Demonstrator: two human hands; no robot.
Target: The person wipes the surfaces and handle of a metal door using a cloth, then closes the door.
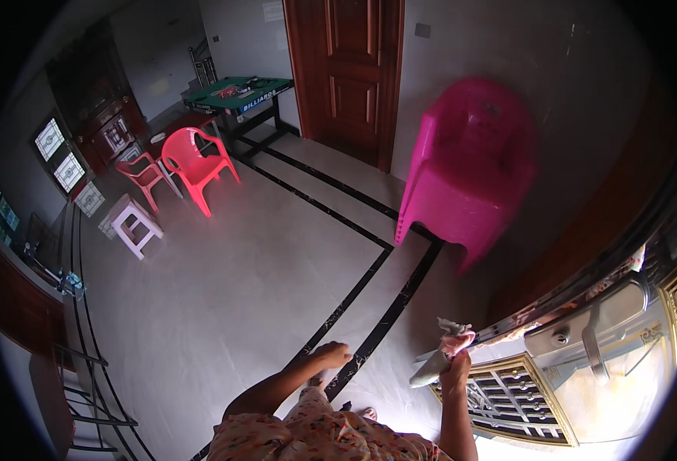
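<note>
My right hand (459,367) grips a crumpled pale cloth (429,371), part of which sticks up above the fingers. It is close to the edge of a metal door (609,397) at the lower right; whether the cloth touches the door cannot be told. On that door are a lever handle (598,346) with a key cylinder and a gold-framed panel (511,400) of metal bars. My left hand (334,354) is held in front of my body over the tiled floor, its fingers curled, and nothing shows in it.
A stack of pink plastic armchairs (465,173) stands against the wall at the right, beside a brown wooden door (350,75). Farther back are a small billiards table (269,89), a red plastic chair (194,155) and a pale stool (135,222). A dark metal rack (88,392) stands lower left.
</note>
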